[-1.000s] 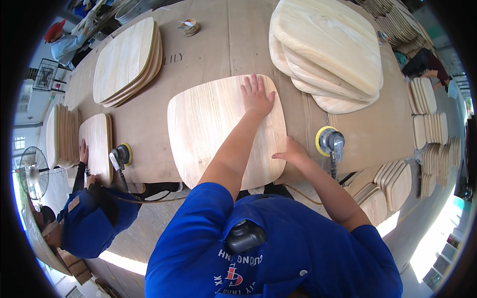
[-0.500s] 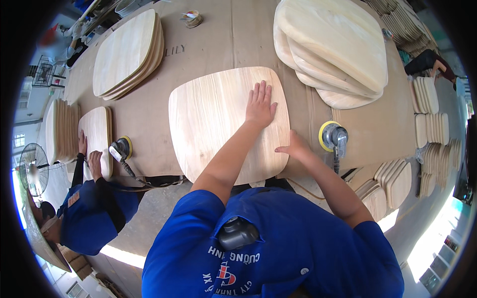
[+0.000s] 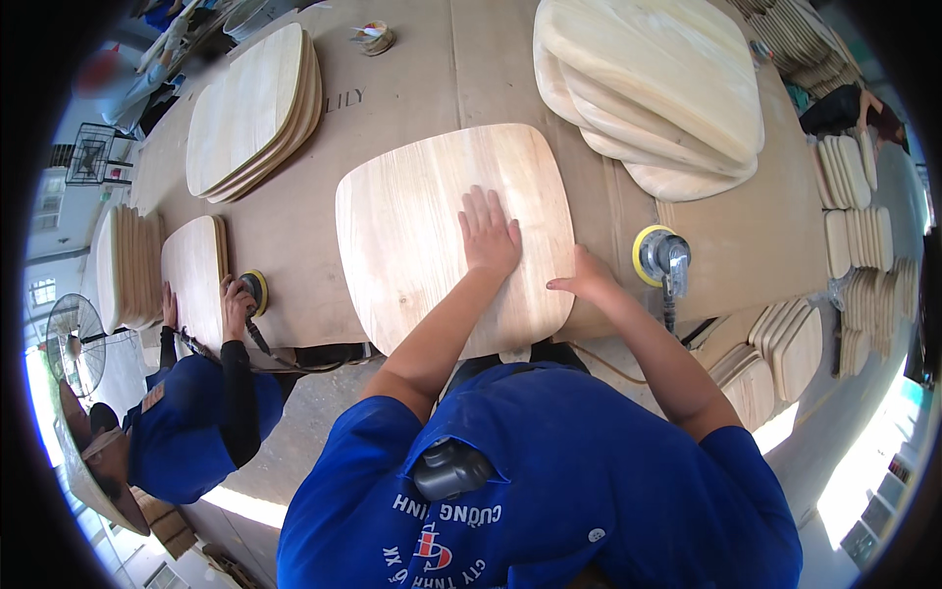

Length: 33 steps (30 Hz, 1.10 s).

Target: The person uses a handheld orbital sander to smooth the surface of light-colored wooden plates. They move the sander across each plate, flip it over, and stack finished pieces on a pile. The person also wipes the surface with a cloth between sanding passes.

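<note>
A pale wooden panel (image 3: 412,226) with rounded corners lies flat on the table in front of me, its near edge toward my body. Flat on its upper face, a little right of the middle, rests my left hand (image 3: 491,236), fingers stretched out and blurred at the tips. My right hand (image 3: 587,275) grips the panel's right edge; the thumb lies on top and the other fingers are mostly hidden beyond the edge. Just right of that hand, an orbital sander (image 3: 662,257) with a yellow pad rests on the table.
Stacks of similar panels stand at the far right (image 3: 653,88) and far left (image 3: 250,113). A small round tub (image 3: 373,39) sits at the back of the brown-covered table (image 3: 422,79). On the left, a co-worker's hand (image 3: 235,306) holds another sander (image 3: 254,292) beside a panel (image 3: 194,265).
My left hand has slid left and slightly toward me across the panel. My right hand keeps its place at the edge. The co-worker has taken hold of the left sander.
</note>
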Each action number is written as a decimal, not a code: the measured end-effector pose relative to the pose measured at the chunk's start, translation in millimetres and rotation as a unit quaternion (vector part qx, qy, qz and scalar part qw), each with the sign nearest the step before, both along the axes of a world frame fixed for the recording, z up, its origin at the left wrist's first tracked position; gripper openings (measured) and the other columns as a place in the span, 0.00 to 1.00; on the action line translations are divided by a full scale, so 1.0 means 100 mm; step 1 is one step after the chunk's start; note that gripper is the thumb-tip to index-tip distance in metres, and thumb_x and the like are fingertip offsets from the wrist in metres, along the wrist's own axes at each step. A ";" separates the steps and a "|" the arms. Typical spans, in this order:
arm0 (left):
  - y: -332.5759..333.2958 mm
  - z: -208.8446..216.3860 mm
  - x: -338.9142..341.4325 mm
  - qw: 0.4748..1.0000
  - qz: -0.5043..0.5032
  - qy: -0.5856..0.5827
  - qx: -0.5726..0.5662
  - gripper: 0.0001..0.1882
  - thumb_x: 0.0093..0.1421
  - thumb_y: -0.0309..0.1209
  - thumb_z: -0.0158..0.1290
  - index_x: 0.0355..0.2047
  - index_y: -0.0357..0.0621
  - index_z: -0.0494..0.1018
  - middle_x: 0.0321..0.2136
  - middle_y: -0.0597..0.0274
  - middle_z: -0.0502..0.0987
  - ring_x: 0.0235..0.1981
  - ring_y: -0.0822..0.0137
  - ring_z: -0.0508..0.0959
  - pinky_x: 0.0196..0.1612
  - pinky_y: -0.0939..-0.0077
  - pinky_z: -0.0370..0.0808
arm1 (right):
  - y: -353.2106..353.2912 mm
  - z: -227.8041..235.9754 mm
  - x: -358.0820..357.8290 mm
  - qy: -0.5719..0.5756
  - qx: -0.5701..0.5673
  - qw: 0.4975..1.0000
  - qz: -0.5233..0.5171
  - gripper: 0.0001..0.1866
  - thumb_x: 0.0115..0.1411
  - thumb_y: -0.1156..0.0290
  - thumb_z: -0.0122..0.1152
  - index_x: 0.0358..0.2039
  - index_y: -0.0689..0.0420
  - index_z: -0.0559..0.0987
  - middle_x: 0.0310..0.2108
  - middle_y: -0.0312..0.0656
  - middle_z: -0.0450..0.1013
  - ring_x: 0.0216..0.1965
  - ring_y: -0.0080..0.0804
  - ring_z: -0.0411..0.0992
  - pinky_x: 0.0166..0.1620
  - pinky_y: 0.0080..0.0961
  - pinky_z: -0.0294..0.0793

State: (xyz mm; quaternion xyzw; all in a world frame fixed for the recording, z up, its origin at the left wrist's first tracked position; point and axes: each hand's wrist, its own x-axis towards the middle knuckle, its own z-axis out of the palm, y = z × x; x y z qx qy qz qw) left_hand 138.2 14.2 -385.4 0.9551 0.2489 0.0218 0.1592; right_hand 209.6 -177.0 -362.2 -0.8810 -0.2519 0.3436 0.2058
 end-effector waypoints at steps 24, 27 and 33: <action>-0.20 0.21 -1.38 0.913 -0.408 -0.004 -0.016 0.35 0.65 0.54 0.39 0.68 0.54 0.49 0.69 0.56 0.47 0.69 0.49 0.48 0.67 0.49 0.50 | -1.13 0.38 0.55 -0.271 -0.041 0.936 -0.219 0.47 0.40 0.69 0.75 0.61 0.49 0.60 0.51 0.51 0.61 0.50 0.53 0.67 0.52 0.43 0.71; -0.11 0.20 -1.56 0.913 -0.407 -0.010 -0.009 0.34 0.66 0.54 0.39 0.68 0.58 0.49 0.69 0.56 0.47 0.69 0.48 0.49 0.67 0.48 0.51 | -1.12 0.46 0.51 -0.246 -0.051 0.945 -0.210 0.47 0.40 0.73 0.74 0.61 0.46 0.61 0.51 0.50 0.62 0.51 0.54 0.68 0.51 0.43 0.72; -0.34 0.17 -1.31 0.928 -0.373 -0.005 0.005 0.33 0.65 0.49 0.43 0.68 0.60 0.51 0.70 0.58 0.46 0.69 0.48 0.47 0.67 0.46 0.49 | -0.82 0.80 0.36 -0.249 0.007 0.957 -0.149 0.42 0.43 0.77 0.70 0.59 0.43 0.62 0.53 0.49 0.61 0.50 0.56 0.69 0.51 0.45 0.72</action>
